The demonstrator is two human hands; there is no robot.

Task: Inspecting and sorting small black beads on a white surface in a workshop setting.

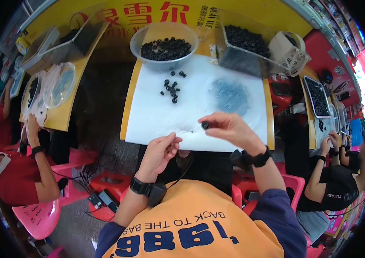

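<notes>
- Pinching a small black round piece (205, 125) between thumb and fingertips, the right hand (236, 132) holds it just above the near part of a white sheet (148, 118) that covers most of the desk (270, 134).
- The left hand (159, 155) is at the near edge of the sheet, fingers curled and thumb close to the forefinger; I cannot tell whether anything tiny sits between them. The two hands are apart.
- A tiny dark speck (192, 132) lies on the sheet between the hands.
- Farther up the sheet, left of centre, loose black pieces (174, 90) lie in a scattered group, some touching.
- To their right is a flat spread of small bluish, see-through bits (230, 95), too fine to make out singly.
- At the far side of the desk stands a clear round bowl (165, 65) with many black pieces in it.
- Right of the bowl, a clear rectangular bin (242, 62) holds a heap of similar pieces, with a white basket (289, 50) just beside it.
- Other people sit at neighbouring desks, one in a red top (19, 180) on the left, one in a black top (335, 184) on the right.
</notes>
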